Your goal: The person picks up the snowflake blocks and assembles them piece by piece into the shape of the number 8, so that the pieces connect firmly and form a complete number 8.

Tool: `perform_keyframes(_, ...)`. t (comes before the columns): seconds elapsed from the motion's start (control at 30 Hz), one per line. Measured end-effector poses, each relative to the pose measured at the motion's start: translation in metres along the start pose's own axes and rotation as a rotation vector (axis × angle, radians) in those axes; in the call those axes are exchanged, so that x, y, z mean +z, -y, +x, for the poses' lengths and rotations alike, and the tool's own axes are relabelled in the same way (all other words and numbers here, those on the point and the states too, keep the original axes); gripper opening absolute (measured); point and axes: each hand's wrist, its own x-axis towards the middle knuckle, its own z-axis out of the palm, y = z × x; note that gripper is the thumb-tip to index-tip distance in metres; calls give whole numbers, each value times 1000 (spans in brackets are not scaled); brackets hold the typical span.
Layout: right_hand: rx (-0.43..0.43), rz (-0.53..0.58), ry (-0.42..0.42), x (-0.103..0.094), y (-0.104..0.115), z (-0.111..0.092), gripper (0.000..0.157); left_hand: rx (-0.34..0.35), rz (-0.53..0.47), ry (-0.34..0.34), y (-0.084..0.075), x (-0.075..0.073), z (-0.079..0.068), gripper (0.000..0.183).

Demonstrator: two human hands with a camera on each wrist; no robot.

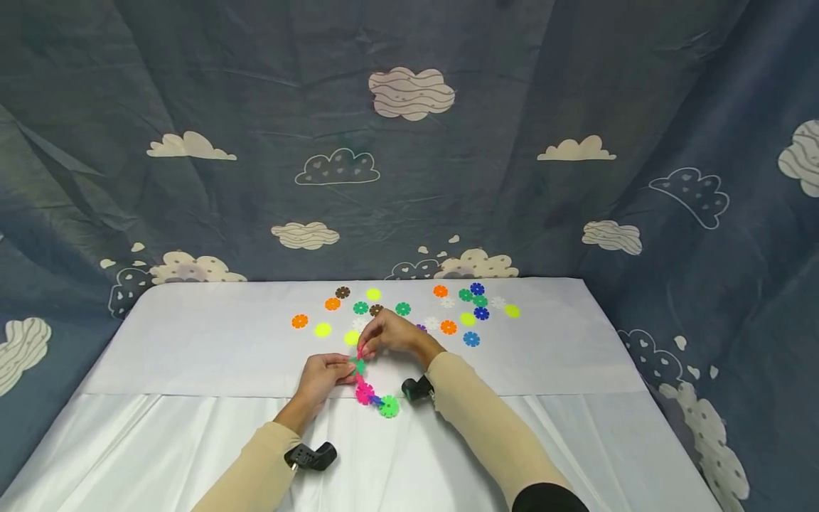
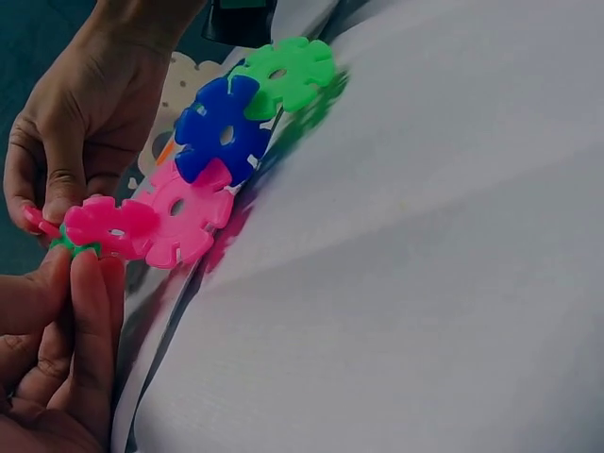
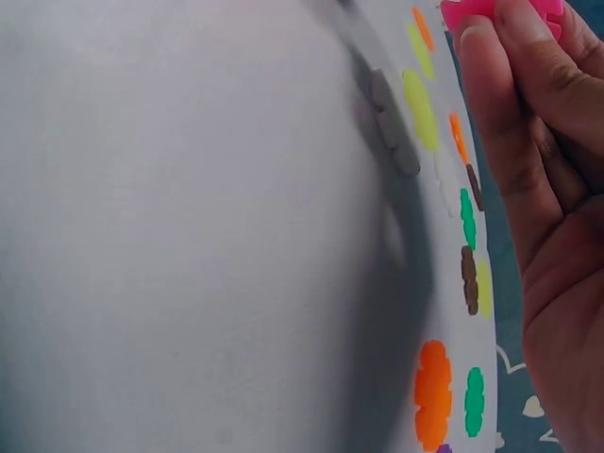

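Observation:
A chain of notched plastic snowflake discs hangs between both hands over the table. From its low end it runs light green disc [image 1: 388, 407], blue disc [image 2: 224, 130], pink disc [image 2: 184, 215], a second pink disc [image 2: 99, 225], then a green disc [image 1: 360, 365]. My left hand [image 1: 320, 377] pinches the green disc between thumb and fingers. At the chain's far end, my right hand [image 1: 393, 333] pinches another pink disc [image 3: 469, 11] between thumb and fingertips. This pink disc meets the green one, their joint mostly hidden by fingers.
Several loose discs lie flat across the back of the white table [image 1: 211, 341], among them an orange disc [image 1: 300, 321], a yellow disc [image 1: 323, 330] and a blue disc [image 1: 471, 339]. A dark curtain [image 1: 409, 213] with cloud prints stands behind the table.

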Motion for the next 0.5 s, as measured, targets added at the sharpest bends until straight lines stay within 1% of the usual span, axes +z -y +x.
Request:
perform_keyframes(0.13,4,-19,-21,3,3,-1,5,-11,-3,-4,1,2,0,18)
perform_keyframes(0.27,16,-51,-42,7,5,-3,6,-17,16,-15,-2,2,-2,17)
perform_keyframes(0.33,12,-59,-54,7,4,-4,6,-11,30,-1,-3,0,-2,17)
perform_keyframes(0.4,-5,-58,-58,6,3,-4,8,-17,39,36,-5,-1,-1,19)
perform_keyframes(0.5,-57,-48,-45,3,2,-5,11,-42,45,132,-5,-3,1,27)
